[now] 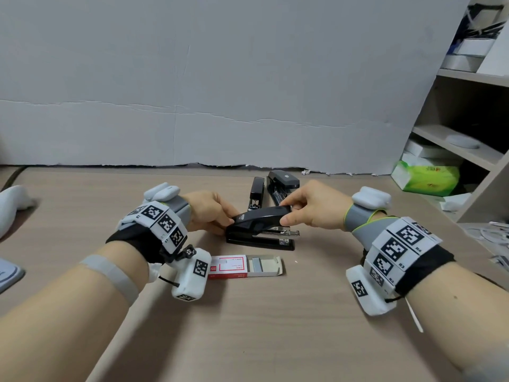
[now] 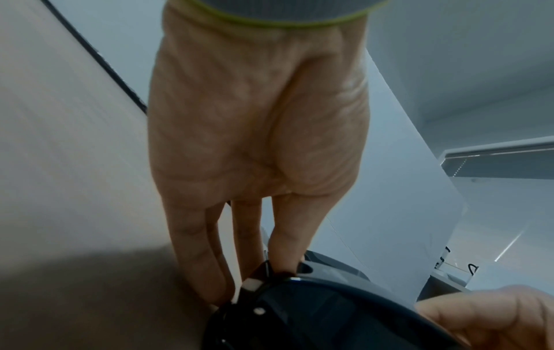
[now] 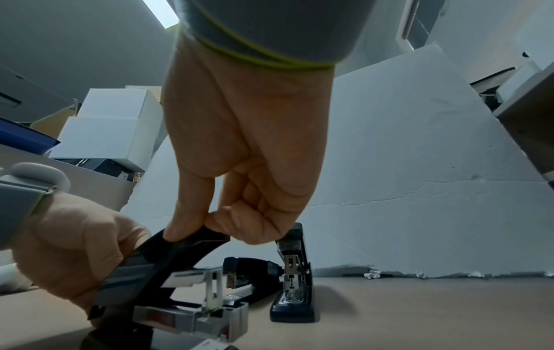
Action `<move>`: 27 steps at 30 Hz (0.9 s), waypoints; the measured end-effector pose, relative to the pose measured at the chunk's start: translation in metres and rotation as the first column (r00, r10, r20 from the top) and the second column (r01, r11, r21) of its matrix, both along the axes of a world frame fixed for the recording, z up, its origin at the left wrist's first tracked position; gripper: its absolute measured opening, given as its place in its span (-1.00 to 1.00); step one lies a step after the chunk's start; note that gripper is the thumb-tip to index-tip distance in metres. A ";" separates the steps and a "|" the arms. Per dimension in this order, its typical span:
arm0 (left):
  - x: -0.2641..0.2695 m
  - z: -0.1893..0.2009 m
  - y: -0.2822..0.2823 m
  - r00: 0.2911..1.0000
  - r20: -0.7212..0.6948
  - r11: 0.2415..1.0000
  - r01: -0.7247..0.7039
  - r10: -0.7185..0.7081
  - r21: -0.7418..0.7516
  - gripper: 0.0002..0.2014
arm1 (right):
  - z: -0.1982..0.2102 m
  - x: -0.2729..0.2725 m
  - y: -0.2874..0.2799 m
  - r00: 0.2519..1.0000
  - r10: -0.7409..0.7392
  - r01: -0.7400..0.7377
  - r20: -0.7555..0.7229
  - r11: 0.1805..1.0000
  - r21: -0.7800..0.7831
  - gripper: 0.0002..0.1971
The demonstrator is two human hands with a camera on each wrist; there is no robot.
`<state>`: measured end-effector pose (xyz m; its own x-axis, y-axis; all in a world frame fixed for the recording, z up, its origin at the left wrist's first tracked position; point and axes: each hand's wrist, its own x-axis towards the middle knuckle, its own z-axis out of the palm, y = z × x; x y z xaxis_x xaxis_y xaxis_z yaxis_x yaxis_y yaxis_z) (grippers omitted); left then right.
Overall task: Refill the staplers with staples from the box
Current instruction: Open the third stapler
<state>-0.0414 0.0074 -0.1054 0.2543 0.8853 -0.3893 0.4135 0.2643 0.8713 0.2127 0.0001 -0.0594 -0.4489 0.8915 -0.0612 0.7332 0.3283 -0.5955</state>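
A black stapler stands on the wooden table with its top cover lifted off the metal staple channel. My left hand grips the stapler's rear end. My right hand pinches the front tip of the cover between thumb and fingers. In the right wrist view the metal channel sticks out in front. A red and white staple box lies open just in front of the stapler, with a staple strip in its tray.
Two more black staplers lie behind the held one, near a grey board at the table's back. A shelf unit with a green pack stands at the right. A white object lies far left.
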 end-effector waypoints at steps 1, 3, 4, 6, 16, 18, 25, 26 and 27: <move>0.001 0.001 0.000 1.000 -0.005 1.000 0.001 -0.001 0.011 -0.57 | 0.000 0.000 -0.001 1.000 0.003 -0.003 0.001 1.000 0.004 -0.71; 0.001 0.001 0.000 1.000 -0.016 1.000 0.004 -0.004 0.027 -0.59 | -0.001 0.000 -0.002 1.000 -0.003 0.003 -0.011 1.000 -0.001 -0.71; 0.000 0.001 -0.001 1.000 -0.018 0.999 0.008 -0.007 0.033 -0.62 | -0.002 0.001 -0.002 1.000 -0.010 0.009 -0.027 1.000 -0.012 -0.71; -0.004 -0.001 -0.004 1.000 -0.012 0.998 0.025 -0.024 0.055 -0.66 | -0.005 0.003 -0.002 0.999 -0.022 0.021 -0.047 0.999 -0.037 -0.72; 0.024 0.019 -0.016 0.946 -0.240 0.919 0.281 -0.217 0.278 -0.47 | -0.026 0.006 0.000 0.976 -0.093 0.089 0.197 0.996 0.033 -0.66; 0.028 0.014 -0.015 0.899 -0.370 0.874 0.362 -0.235 0.325 -0.63 | -0.028 0.005 0.000 0.972 -0.098 0.088 0.215 0.994 0.058 -0.65; 0.020 0.011 -0.013 0.892 -0.385 0.860 0.376 -0.236 0.345 -0.79 | -0.030 0.005 -0.005 0.956 -0.060 0.037 0.288 0.996 0.087 -0.87; 0.017 0.011 -0.012 0.891 -0.393 0.863 0.371 -0.227 0.342 -0.80 | -0.031 0.008 -0.005 0.955 -0.066 0.043 0.289 0.995 0.086 -0.89; 0.013 0.011 -0.011 0.891 -0.400 0.867 0.362 -0.214 0.343 -0.80 | -0.031 0.011 -0.005 0.954 -0.074 0.052 0.290 0.995 0.084 -0.90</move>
<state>-0.0288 -0.0038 -0.0946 0.4406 0.8884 -0.1292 0.7023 -0.2515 0.6659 0.2240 -0.0051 -0.0900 -0.3640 0.9244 -0.1136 0.8921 0.3110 -0.3277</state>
